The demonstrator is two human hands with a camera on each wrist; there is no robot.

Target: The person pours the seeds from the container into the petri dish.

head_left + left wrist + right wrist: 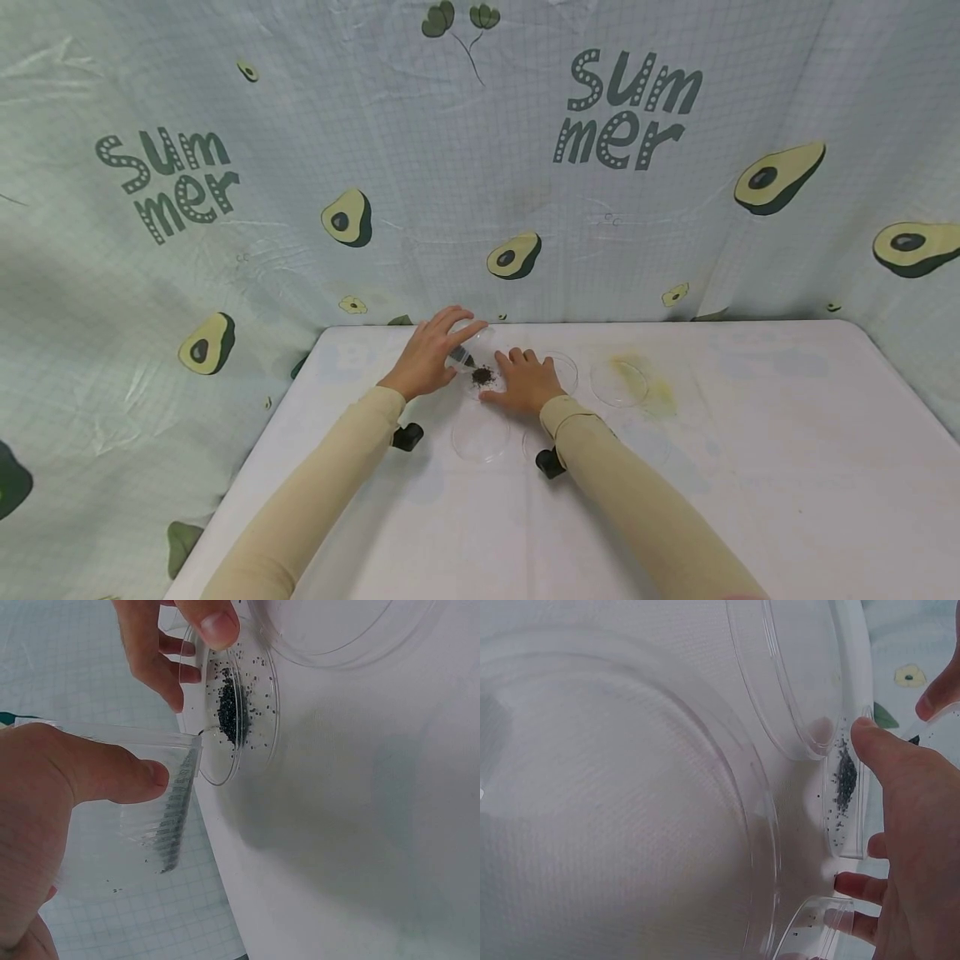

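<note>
My left hand (431, 358) grips a clear plastic container (124, 825), which is tilted. Dark granules line its lower side, and its mouth is close to the rim of a clear petri dish (274, 712). A small heap of dark granules (482, 377) lies in this dish, with loose grains scattered around the heap. At the dish's other side is my right hand (525, 383), fingers spread, thumb (866, 735) at the rim. In the right wrist view, its other fingers are near another clear dish (810, 926) holding a few grains.
Several more clear petri dishes stand on the white table (750, 467), among them one in front (480, 461) and one to the right (618, 406). Yellowish stains (660, 396) mark the tabletop there. A printed curtain (450, 167) hangs behind the table's far edge.
</note>
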